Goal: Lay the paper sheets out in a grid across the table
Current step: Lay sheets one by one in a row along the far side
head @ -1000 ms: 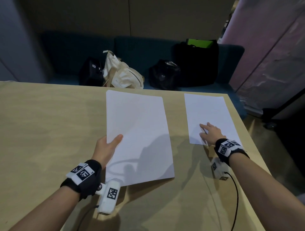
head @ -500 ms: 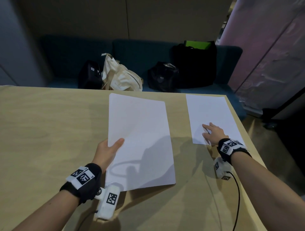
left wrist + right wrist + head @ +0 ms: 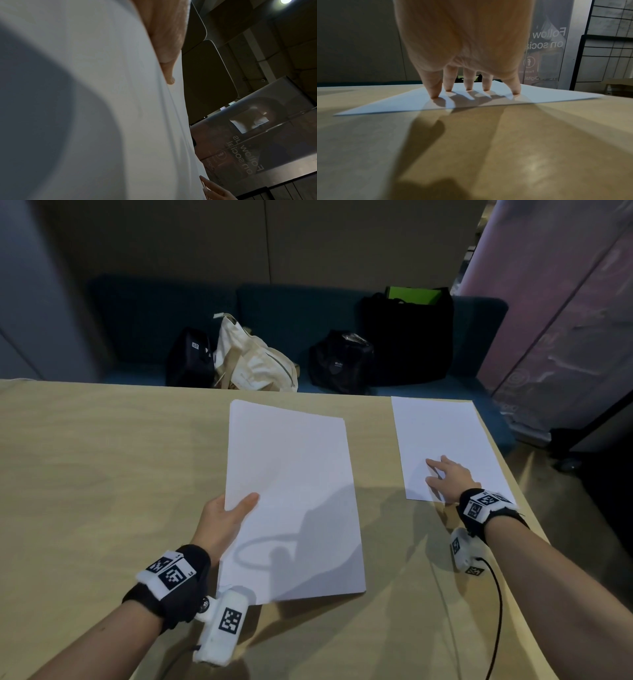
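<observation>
So we're basically just getting started here imo. The counter takes up most of the lower frame and nearly all of it is bare wood, esp the whole left half.

Next biggest thing is the stack of sheets, center of the head view, held a bit tilted above the surface w/ its shadow underneath. Our left hand grips it at the left edge, thumb curled over the top and the other fingers hidden under the paper. The left wrist view shows layered edges, so def more than one sheet, but we can't tell how many.

Then the one placed sheet, flat in the upper right of the head view, right by the counter's far right corner. Our right hand is on its near end, fingers spread and straight, and in the right wrist view the fingertips are pressing straight down on the paper, prob squaring it up.

So afaict: 1 sheet down, no rows or columns to speak of yet. Everything in the stack has yet to go out, w/ the middle and left of the frame waiting for paper.
</observation>
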`<state>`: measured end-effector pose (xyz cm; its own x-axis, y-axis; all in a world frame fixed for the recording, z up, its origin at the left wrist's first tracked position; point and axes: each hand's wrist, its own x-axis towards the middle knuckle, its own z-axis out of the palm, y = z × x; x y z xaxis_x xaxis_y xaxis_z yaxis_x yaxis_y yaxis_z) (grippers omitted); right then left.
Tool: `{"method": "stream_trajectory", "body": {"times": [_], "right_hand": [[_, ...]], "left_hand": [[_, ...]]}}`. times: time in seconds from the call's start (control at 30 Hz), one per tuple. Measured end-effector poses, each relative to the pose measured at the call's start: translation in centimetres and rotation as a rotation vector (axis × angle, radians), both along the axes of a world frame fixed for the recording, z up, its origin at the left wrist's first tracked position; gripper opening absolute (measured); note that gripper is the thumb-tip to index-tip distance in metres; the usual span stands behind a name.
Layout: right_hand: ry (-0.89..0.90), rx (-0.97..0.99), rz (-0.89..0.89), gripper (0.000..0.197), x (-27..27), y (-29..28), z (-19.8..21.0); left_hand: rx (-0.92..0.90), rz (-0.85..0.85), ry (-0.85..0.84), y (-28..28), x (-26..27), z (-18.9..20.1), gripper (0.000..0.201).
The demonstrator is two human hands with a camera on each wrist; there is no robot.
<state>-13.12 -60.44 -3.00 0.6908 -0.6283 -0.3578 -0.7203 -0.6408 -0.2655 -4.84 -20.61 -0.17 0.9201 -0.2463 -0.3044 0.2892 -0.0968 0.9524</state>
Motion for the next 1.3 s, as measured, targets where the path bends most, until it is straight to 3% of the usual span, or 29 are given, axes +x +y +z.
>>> {"method": "stream_trajectory", "body": {"times": [0.3,0.43,0.6,0.77,0.93,1.0,1.1,1.2,1.3], "right_hand": [[-0.011,0.011,0.0,0.056,-0.3,-0.3,-0.2],[-0.016,0.014,0.001,0.056,-0.3,-0.4,-0.3],[-0.056,0.01,-0.034,0.054,-0.3,-0.2,0.0],[-0.341,0.087,-0.028,0.031,0.2,2.2,1.7],[-0.347,0.624,0.114,0.028,0.6,9.6,5.2],[-0.352,0.733,0.141,0.025,0.6,12.0,5.6],[-0.517,0.708,0.091,0.035,0.7,14.3,5.7],[-0.736,0.666,-0.055,0.029,1.0,15.5,6.2],[-0.844,0.609,-0.227,0.021,1.7,15.9,6.4]], "left_hand": [[-0.01,-0.015,0.012,-0.2,0.1,-0.4,0.012],[0.001,-0.017,0.01,-0.1,0.0,-0.2,0.021],[0.006,-0.023,0.002,-0.2,0.0,-0.1,0.015],[0.005,-0.028,-0.014,-0.8,0.4,0.5,0.017],[-0.023,-0.02,-0.032,-1.6,1.1,1.7,0.02],[-0.039,0.0,-0.034,-1.8,1.3,2.3,0.025],[-0.058,0.028,-0.021,-1.6,1.5,2.8,0.032],[-0.103,0.024,0.036,-1.0,1.7,2.9,0.034],[-0.129,-0.032,0.058,-0.4,1.5,2.9,0.032]]}}
